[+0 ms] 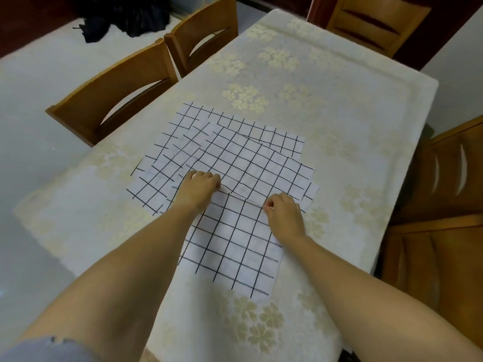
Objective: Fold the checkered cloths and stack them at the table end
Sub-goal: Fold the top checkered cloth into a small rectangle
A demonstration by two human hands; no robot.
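Observation:
Several white cloths with a black grid lie overlapping in the middle of the table. The nearest cloth (232, 246) lies flat toward me. A larger cloth (251, 158) overlaps its far edge, and another cloth (261, 129) shows behind that. My left hand (200, 186) pinches the near cloth's far edge on the left, fingers curled. My right hand (283, 211) pinches the same edge on the right. The edge is slightly lifted between them.
The table (326, 82) wears a cream floral cover. Two wooden chairs (125, 87) stand along its left side, one chair (376, 22) at the far end, and wooden chairs (444, 205) on the right. A dark bundle (117, 19) lies on the floor far left.

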